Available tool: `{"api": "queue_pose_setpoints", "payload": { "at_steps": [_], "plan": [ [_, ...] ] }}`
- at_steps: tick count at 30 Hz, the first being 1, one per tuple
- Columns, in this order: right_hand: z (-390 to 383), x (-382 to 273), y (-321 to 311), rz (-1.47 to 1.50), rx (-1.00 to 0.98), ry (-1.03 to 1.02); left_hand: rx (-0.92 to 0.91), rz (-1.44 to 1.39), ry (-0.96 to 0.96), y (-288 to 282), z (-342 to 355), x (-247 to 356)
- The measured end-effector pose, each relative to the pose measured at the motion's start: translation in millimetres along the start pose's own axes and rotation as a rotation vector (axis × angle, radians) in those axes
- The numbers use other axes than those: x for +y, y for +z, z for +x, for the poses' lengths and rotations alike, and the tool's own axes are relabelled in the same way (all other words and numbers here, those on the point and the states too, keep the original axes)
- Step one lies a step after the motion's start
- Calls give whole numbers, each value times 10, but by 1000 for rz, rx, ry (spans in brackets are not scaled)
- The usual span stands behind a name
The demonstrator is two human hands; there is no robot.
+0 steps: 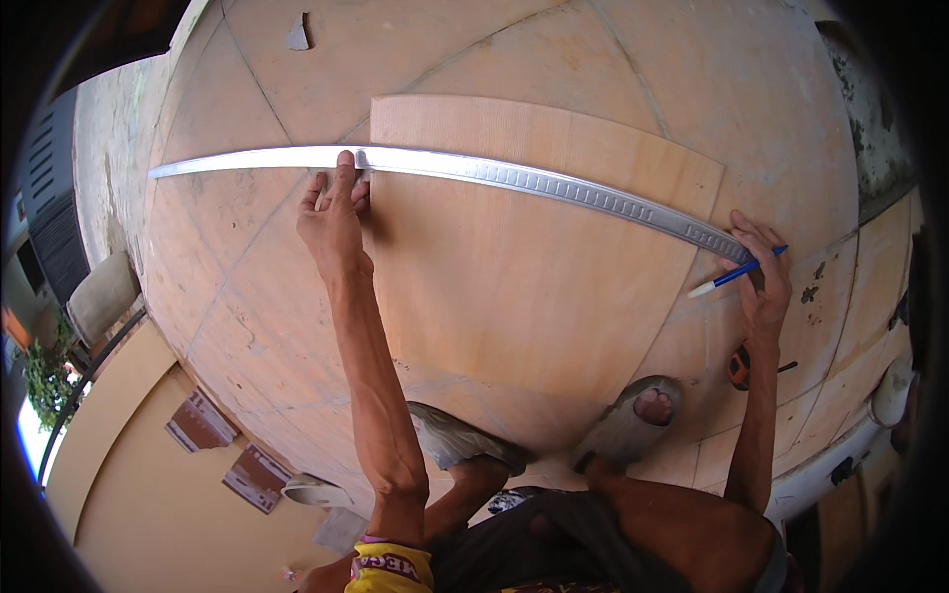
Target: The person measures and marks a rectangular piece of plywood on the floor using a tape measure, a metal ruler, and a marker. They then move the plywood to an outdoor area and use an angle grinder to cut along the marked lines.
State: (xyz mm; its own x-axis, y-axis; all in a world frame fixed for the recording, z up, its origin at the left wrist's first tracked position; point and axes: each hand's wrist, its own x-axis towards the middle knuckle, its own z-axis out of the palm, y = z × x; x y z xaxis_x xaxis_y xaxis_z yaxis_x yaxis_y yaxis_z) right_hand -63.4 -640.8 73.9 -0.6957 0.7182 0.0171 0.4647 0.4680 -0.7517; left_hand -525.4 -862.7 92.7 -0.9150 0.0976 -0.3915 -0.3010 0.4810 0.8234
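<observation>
A long silver metal strip (524,179), marked with a row of slot-like shapes on its right part, lies across a light wooden board (514,267). Its left end reaches well past the board's left edge. At that edge my left hand (334,212) pinches the strip, thumb on top and fingers beneath. My right hand (763,282) grips the strip's right end just beyond the board's right edge. A blue pen (736,272) with a white end is held between the fingers of that same hand, pointing down to the left.
The board rests on a tan tiled floor (237,257). A red and black tape measure (739,367) lies beside my right forearm. My sandalled feet (633,420) stand at the board's near edge. A small grey scrap (299,33) lies at the far left, and a loose slipper (314,491) at the near left.
</observation>
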Motion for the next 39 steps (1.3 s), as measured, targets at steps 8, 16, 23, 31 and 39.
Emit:
{"api": "queue_pose_setpoints", "payload": {
  "at_steps": [8, 16, 23, 31, 39],
  "plan": [
    [139, -275, -157, -321, -91, -26, 11, 80, 47, 45, 81, -66],
    [325, -365, -149, -226, -78, -25, -59, 126, 82, -44, 97, -92],
    [479, -220, -157, -163, -41, -112, -80, 79, 71, -66, 121, -148],
    [506, -154, -86, -127, -25, -152, -54, 26, 47, -71, 100, -178],
    [561, -138, -114, -154, -32, -165, -37, 10, 57, -81, 86, -225]
  ]
}}
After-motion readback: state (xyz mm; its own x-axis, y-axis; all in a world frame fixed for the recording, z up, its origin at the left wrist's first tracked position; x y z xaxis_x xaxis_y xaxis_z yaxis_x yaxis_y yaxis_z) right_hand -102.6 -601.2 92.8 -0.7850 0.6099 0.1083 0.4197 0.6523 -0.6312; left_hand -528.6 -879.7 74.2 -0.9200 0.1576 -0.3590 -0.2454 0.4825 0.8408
